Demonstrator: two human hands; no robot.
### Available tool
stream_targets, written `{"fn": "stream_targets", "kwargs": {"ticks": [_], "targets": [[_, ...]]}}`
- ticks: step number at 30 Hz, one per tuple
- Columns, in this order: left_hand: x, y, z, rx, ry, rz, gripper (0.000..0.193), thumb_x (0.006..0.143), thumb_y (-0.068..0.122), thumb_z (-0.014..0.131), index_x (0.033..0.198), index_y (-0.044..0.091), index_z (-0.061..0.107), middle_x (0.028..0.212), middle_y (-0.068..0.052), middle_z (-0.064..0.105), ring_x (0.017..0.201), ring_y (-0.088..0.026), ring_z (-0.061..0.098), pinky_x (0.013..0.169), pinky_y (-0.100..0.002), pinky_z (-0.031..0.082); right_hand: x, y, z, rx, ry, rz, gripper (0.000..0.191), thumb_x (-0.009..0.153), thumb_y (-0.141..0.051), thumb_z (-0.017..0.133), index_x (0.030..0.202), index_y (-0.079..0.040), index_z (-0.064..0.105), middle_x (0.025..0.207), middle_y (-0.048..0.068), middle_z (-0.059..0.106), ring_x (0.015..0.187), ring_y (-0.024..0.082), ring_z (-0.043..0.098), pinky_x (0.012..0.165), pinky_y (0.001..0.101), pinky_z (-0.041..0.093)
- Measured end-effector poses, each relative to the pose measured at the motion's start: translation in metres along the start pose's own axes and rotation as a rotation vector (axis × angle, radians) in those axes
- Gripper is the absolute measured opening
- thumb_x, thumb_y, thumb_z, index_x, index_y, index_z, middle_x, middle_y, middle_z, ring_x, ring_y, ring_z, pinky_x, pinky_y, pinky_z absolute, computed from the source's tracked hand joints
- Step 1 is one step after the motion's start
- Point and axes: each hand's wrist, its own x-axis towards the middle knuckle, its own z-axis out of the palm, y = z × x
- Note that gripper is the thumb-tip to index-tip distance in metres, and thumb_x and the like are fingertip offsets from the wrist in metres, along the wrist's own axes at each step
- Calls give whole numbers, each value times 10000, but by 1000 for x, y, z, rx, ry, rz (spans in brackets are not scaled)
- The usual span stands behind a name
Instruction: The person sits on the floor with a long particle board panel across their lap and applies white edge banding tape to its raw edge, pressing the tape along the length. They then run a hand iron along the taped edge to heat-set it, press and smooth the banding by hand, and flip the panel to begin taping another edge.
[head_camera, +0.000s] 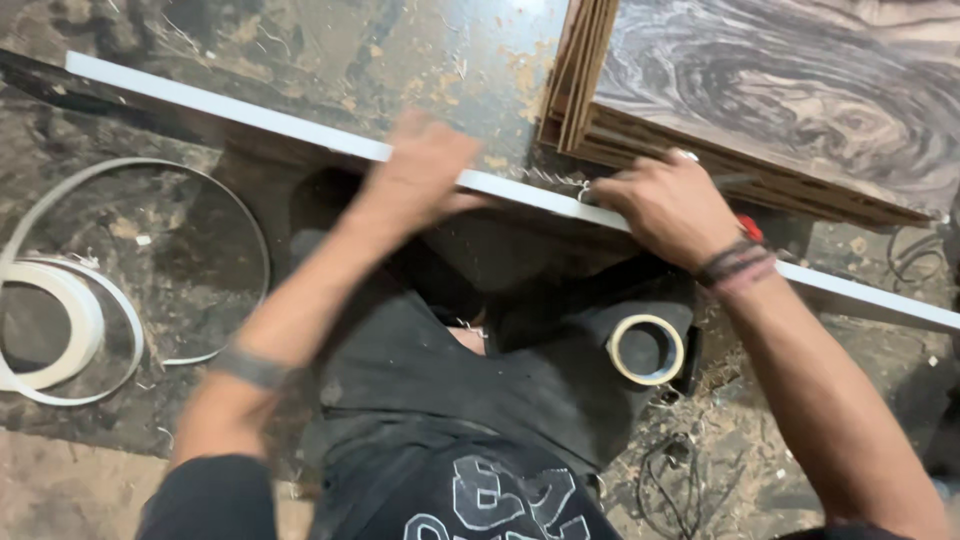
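A long panel stands on edge across the view, its white banded edge (250, 112) facing up. My left hand (420, 170) rests on that edge near the middle, fingers wrapped over it, blurred by motion. My right hand (665, 205) presses on the edge further right, closed around a small tool whose red part (750, 228) shows behind the wrist. Thin curled shavings (555, 180) lie on the edge between the hands.
A stack of wood-grain laminated boards (780, 90) lies at the top right. A roll of tape (646, 349) sits on my lap. Loose white edge-band coils (70, 320) lie on the dusty floor at left. A black cable (680, 480) lies at bottom right.
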Motion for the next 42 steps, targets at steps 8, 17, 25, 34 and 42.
{"fn": "stream_targets", "kwargs": {"ticks": [8,17,25,34,42], "targets": [[-132,-168,-98,528,-67,-272,624,759,463,891,1190,93,633,1177,-67,628,1205,-255,570,1259,-584,218,-13,-2,11,24,58,4,321,886,-117,592,1166,-214,716,1053,-23,762,970,193,679,853,397,459],[-135,-168,-96,511,-10,-264,600,707,375,926,1119,52,632,1087,-64,605,1108,-256,554,1270,-550,219,31,-26,-6,-95,-50,-25,313,882,-108,581,1141,-216,722,975,-9,763,970,200,698,814,408,461],[-149,-182,-109,215,235,-391,853,966,598,760,1491,-1,455,1553,-209,457,1541,-403,364,1266,-584,146,24,-17,-12,-23,0,-50,303,906,-105,558,1116,-239,731,996,3,761,985,204,693,831,430,453],[-160,-201,-68,-307,540,-704,879,1148,497,662,1663,-21,173,1722,-273,284,1590,-378,321,1341,-423,232,51,-46,-12,-25,37,-86,340,858,-92,578,1136,-213,732,844,26,724,890,216,678,763,406,444],[-151,-198,-70,-285,604,-728,672,1170,423,629,1592,7,311,1529,-225,490,1450,-372,473,1260,-441,341,222,-147,-29,1,276,-306,205,853,-78,612,963,-205,729,745,68,707,744,286,692,755,437,470]]}}
